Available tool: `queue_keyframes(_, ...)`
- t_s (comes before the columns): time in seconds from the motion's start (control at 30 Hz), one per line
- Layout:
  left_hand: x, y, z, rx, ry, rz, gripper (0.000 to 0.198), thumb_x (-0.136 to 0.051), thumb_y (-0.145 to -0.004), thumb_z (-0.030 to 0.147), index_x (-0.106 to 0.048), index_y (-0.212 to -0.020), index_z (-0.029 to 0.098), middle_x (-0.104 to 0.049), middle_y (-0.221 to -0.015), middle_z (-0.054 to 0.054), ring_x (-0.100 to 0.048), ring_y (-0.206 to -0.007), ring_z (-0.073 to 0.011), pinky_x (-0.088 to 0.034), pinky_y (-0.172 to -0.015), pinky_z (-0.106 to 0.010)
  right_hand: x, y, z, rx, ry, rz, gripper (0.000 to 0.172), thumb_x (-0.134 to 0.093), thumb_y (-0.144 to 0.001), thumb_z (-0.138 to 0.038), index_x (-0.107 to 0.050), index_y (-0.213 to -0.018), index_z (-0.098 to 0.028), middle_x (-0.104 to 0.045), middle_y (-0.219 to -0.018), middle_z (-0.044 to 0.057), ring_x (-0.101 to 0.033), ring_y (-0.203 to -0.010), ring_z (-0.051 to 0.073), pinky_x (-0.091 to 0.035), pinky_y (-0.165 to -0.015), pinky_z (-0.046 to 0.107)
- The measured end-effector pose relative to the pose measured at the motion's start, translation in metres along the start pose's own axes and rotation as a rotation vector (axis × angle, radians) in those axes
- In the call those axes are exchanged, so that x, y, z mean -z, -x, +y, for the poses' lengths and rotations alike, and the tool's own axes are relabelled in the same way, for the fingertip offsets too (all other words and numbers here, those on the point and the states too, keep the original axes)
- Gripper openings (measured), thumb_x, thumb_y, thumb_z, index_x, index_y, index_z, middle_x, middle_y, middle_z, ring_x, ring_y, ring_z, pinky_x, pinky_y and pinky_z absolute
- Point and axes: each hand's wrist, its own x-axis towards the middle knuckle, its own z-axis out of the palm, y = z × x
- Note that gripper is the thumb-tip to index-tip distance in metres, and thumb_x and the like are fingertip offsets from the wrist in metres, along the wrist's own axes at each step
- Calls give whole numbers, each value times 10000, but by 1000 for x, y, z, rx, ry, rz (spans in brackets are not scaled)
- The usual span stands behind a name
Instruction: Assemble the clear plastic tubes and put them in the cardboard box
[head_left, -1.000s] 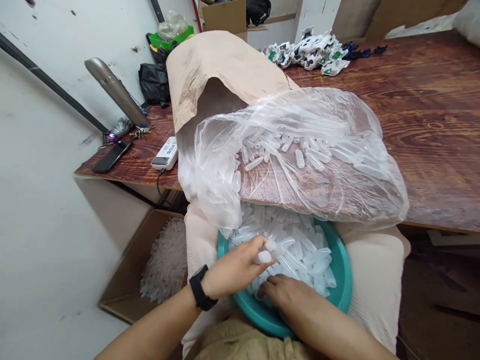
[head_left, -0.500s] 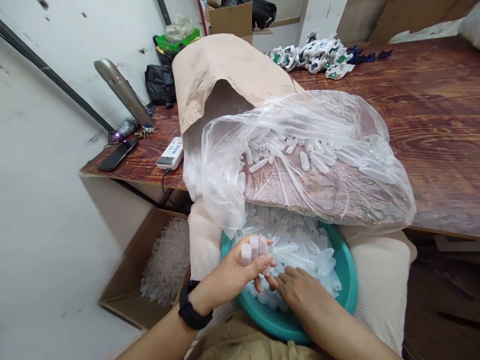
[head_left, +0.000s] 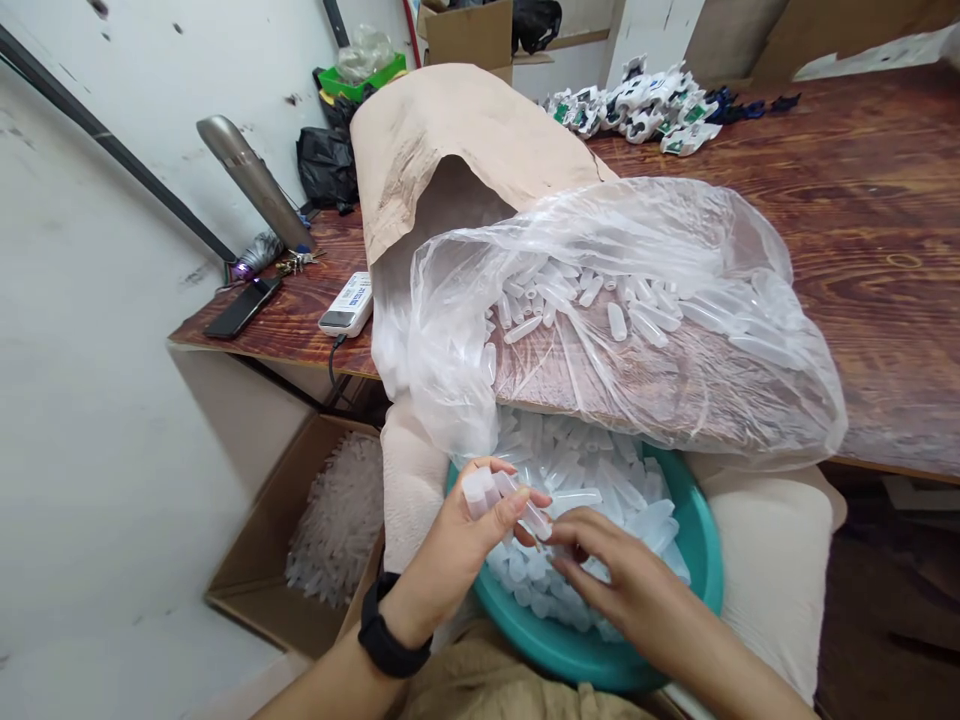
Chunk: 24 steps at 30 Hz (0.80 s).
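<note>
My left hand [head_left: 459, 538] is closed around a small bunch of translucent white plastic tubes [head_left: 478, 492], held tilted over the near left part of the basin. One tube slants down toward my right hand [head_left: 619, 570]. The right thumb and fingertips come together at that tube's lower end; whatever they pinch is hidden or too small to make out. Below both hands, a teal basin [head_left: 709, 575] resting in my lap holds a heap of similar loose tubes [head_left: 600, 500]. A black band [head_left: 386, 625] circles my left wrist.
A clear plastic bag [head_left: 675, 390] with more tubes spills from a paper sack [head_left: 480, 120] on the wooden table [head_left: 885, 260]. A cardboard box [head_left: 262, 590] of small clear pieces stands at lower left. A phone [head_left: 242, 308], power bank [head_left: 347, 305] and flask [head_left: 251, 180] lie or stand at left.
The tubes in my left hand have tipped from nearly upright to slanting down rightward. My right hand has risen from the basin's heap, its thumb now showing, to the lower tube end.
</note>
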Motion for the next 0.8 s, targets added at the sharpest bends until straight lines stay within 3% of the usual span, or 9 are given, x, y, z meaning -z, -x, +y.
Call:
queue_keyframes(0.1,-9,2,-2,-27,42,66,335,-686,-896,387,-473,-1089,216,-744,-1041,-57,-668,-759,-130,-493,-750,-275,2,3,-6,-56,-104,175,315,-510,-980,-273,-554,-1291,-256,-681,-1059,50,-653,-888,180,-528,-816,301)
queue_keyframes(0.27,-20,6,-7,-111,-55,36,236,-674,-906,345,-507,-1036,240,-741,-1002,-17,-665,-943,-166,-475,-878,-305,-11,6,-14,-87,-111,253,457,-528,-949,-249,-433,-1394,-295,-669,-1211,46,-672,-916,180,-555,-839,327)
queue_keyframes(0.4,-19,8,-12,-142,-88,8,196,-648,-924,335,-506,-1034,258,-727,-987,4,-670,-959,-167,-486,-886,-313,-13,8,-13,-61,-68,370,440,-545,-962,-275,-432,-1385,-313,-689,-1171,34,-682,-918,179,-566,-849,329)
queue_keyframes(0.6,-18,10,-17,-165,-85,70,203,-647,-930,340,-499,-1046,262,-723,-1036,8,-665,-985,-155,-481,-908,-304,-3,14,-22,40,38,398,361,-550,-987,-264,-487,-1330,-356,-685,-1171,-1,-676,-976,163,-557,-878,284)
queue_keyframes(0.7,-19,12,-18,-171,-55,79,196,-649,-931,331,-497,-1036,264,-726,-1023,17,-671,-972,-146,-486,-896,-296,-3,15,-25,78,63,419,337,-538,-1001,-262,-497,-1325,-345,-690,-1190,4,-675,-1021,163,-556,-884,272)
queue_keyframes(0.8,-21,15,-19,-190,-50,70,177,-629,-946,319,-489,-1039,263,-735,-1056,2,-663,-1048,-155,-474,-948,-321,-5,17,-25,150,126,523,283,-533,-1008,-271,-526,-1290,-301,-712,-1157,31,-687,-1026,175,-561,-885,276)
